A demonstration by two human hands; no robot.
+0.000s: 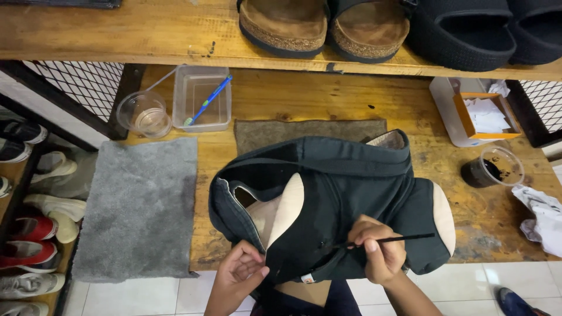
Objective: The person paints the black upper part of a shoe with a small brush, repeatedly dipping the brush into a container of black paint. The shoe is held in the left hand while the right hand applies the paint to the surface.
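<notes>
A dark cap [345,193] with a cream inner lining lies at the front edge of the wooden workbench [328,99]. My left hand [240,274] pinches the cap's lower edge near the cream lining. My right hand [379,250] rests on the cap's crown and holds a thin black stick-like tool [404,238], which points right and lies across the fabric. Whether its tip has bristles is too small to tell.
A grey mat [137,208] lies to the left, a brownish cloth [275,131] behind the cap. Behind stand a clear cup [143,114] and a clear tub with a blue toothbrush [208,100]. A cup of dark liquid [490,168], crumpled rag [541,213] and orange box [486,117] sit right. Sandals [325,26] rest on the shelf above, shoes [35,228] on a left rack.
</notes>
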